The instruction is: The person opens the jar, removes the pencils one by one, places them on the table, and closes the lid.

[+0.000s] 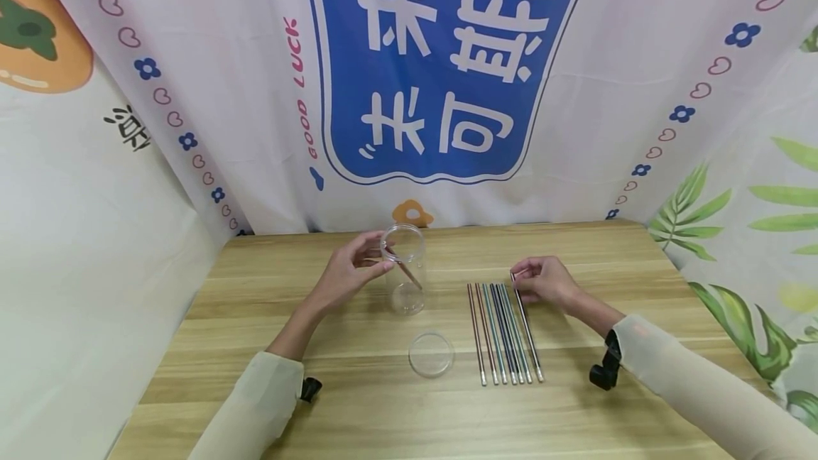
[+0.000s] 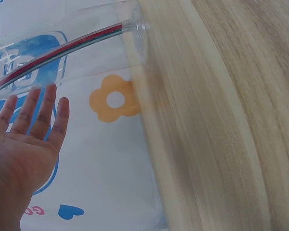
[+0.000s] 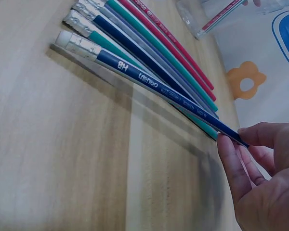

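Observation:
A clear cylindrical jar [image 1: 412, 286] stands upright on the table, its top uncovered. My left hand [image 1: 348, 268] holds it by the upper side, thumb in front and fingers behind. Inside the jar, a red pencil [image 2: 72, 47] leans, with a green one apparently beside it. My right hand [image 3: 269, 168] pinches a dark blue pencil [image 3: 149, 84] near the end opposite its white eraser. That pencil slants just to the right of a row of pencils [image 1: 498, 332] in red, green, blue and greyish tones, their eraser ends toward me.
A round clear lid [image 1: 431, 355] lies flat in front of the jar, left of the pencil row. The wooden table [image 1: 358, 396] ends at the back against a printed white cloth [image 1: 562, 162]. Dark wrist mounts [image 1: 606, 368] sit at both sleeves.

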`<state>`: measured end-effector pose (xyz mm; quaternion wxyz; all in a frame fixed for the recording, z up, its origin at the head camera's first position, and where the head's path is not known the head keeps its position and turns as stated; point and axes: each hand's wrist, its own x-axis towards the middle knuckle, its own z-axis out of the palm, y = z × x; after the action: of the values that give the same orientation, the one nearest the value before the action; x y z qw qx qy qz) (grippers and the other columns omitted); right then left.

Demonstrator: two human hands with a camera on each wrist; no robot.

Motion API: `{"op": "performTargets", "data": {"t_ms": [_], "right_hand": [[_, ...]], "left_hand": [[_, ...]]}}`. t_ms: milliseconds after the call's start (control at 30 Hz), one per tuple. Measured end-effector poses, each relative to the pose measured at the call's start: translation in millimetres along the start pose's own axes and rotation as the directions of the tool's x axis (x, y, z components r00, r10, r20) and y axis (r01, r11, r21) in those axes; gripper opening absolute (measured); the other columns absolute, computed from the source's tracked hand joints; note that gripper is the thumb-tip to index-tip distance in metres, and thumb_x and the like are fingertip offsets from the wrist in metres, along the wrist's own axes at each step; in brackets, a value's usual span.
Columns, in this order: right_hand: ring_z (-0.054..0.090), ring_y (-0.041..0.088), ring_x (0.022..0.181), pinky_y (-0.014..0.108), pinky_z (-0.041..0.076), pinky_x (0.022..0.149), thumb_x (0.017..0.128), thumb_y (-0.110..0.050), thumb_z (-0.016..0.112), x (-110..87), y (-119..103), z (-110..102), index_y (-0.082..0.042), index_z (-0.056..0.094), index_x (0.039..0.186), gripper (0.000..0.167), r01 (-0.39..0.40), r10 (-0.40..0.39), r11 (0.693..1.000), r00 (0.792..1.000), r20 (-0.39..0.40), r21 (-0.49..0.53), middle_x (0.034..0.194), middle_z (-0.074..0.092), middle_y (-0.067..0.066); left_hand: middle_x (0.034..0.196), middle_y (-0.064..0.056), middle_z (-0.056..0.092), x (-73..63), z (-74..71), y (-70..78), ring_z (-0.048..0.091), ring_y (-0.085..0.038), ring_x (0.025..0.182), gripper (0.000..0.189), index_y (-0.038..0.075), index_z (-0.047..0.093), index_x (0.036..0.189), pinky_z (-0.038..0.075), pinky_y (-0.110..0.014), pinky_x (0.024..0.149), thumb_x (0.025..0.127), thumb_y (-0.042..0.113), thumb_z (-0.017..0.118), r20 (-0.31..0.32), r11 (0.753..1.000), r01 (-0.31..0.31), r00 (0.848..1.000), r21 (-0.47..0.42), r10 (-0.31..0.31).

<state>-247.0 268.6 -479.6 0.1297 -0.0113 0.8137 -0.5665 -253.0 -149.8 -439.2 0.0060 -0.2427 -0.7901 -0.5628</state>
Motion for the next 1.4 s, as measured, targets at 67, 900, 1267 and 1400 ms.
{"op": "performTargets", "data": {"t_ms": [67,900,1267,1400], "right_hand": [[0.073,0.019,0.083,0.036,0.068,0.074,0.095,0.006,0.072,0.3,1.0,0.9,0.013,0.063,0.126,0.033,-0.017,0.017,1.0,1.0,-0.007,-0.002,0.099,0.072,0.016],[0.072,0.017,0.08,0.033,0.067,0.071,0.094,0.003,0.076,-0.6,12.6,10.6,0.009,0.068,0.124,0.032,-0.06,0.057,0.997,0.996,-0.064,-0.043,0.099,0.072,0.013],[0.073,0.019,0.079,0.032,0.067,0.07,0.093,0.004,0.076,-1.3,12.8,13.2,0.008,0.07,0.12,0.028,-0.042,0.034,0.995,0.996,-0.087,-0.091,0.098,0.072,0.014],[0.073,0.018,0.078,0.031,0.067,0.07,0.093,0.003,0.077,-0.8,14.8,14.4,0.007,0.071,0.12,0.028,-0.032,0.021,0.994,0.995,-0.097,-0.109,0.097,0.072,0.014]], "left_hand": [[0.134,-0.024,0.069,0.0,0.1,-0.2,0.071,-0.034,0.118,0.056,0.007,0.057,0.148,0.06,-0.046,0.102,0.097,0.014,0.079,-0.001,1.0,-0.002,1.0,-0.002,0.002],[0.13,-0.016,0.072,0.5,-0.4,-0.4,0.071,-0.033,0.117,0.055,0.008,0.059,0.147,0.06,-0.044,0.101,0.096,0.014,0.08,-0.004,1.0,0.007,1.0,0.003,-0.007],[0.131,-0.016,0.071,-0.5,-0.2,-0.7,0.071,-0.033,0.117,0.056,0.007,0.058,0.147,0.06,-0.044,0.102,0.097,0.014,0.08,-0.003,1.0,0.007,1.0,-0.001,-0.007],[0.131,-0.016,0.071,-0.9,-0.1,-0.6,0.071,-0.033,0.117,0.056,0.008,0.058,0.147,0.06,-0.043,0.102,0.096,0.014,0.08,-0.003,1.0,0.006,1.0,-0.002,-0.006]]}}
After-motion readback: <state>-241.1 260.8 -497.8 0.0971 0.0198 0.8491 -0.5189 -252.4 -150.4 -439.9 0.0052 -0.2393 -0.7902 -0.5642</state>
